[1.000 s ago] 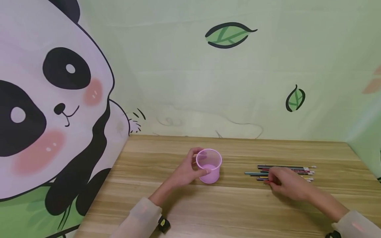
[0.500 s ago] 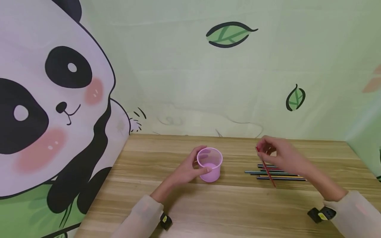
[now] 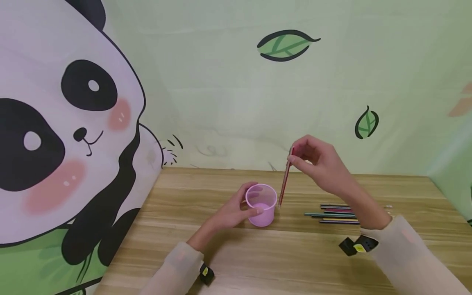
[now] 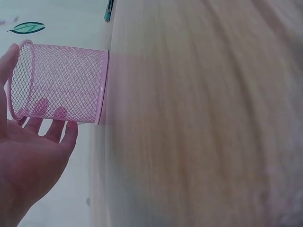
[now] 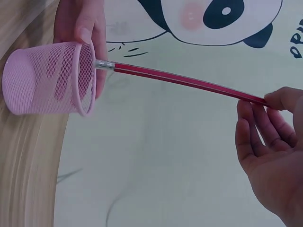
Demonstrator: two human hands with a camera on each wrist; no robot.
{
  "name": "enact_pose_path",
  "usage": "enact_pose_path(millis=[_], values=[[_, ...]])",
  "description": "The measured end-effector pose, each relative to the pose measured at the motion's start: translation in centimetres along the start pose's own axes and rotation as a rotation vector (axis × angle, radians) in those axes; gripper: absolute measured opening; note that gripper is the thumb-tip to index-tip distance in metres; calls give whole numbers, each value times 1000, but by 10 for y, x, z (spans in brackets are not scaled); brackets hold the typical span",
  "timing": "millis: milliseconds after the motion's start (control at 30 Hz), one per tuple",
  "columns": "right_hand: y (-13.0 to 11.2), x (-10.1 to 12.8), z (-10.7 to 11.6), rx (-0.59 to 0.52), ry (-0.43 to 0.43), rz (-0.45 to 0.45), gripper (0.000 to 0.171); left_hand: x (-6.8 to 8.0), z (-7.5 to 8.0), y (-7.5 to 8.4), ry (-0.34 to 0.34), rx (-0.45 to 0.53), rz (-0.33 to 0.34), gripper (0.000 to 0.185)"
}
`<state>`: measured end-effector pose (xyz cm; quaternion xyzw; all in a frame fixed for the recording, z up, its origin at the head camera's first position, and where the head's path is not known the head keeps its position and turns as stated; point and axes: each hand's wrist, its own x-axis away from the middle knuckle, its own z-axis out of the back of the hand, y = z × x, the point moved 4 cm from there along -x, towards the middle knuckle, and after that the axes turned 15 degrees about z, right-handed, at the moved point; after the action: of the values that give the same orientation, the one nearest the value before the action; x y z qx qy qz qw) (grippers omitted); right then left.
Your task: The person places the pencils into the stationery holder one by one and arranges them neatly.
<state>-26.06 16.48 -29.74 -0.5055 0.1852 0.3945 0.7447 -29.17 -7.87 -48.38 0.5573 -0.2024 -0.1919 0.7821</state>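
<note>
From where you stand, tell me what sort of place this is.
Probably a child's room or play corner set up as a desk space. A cartoon panda mural and painted leaves cover the pale green walls, and a wooden table carries a pink mesh pencil cup and a row of pencils.

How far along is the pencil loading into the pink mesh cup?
Done: nothing visible inside the pink wire-mesh cup so far. In hand: the left hand grips the cup on the wooden table, while the right hand pinches a red pencil, its metal-ferrule end at the cup's rim, not yet inside. Left: the row of coloured pencils lying to the cup's right.
</note>
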Motion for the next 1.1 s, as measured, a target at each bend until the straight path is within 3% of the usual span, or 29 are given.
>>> enact_pose_path(millis=[267,467,667,1100], values=[[26,-9,-28,-45,112,-79,16,-1,-3,1,-10,-7,12,81],[52,1,-56,-43,86,-160,15,-2,-2,-1,3,-22,49,83],[69,16,-77,-53,21,-191,14,-3,-2,-2,-2,-16,39,82],[85,29,-88,-26,2,-218,16,0,-1,-1,-3,-11,47,80]])
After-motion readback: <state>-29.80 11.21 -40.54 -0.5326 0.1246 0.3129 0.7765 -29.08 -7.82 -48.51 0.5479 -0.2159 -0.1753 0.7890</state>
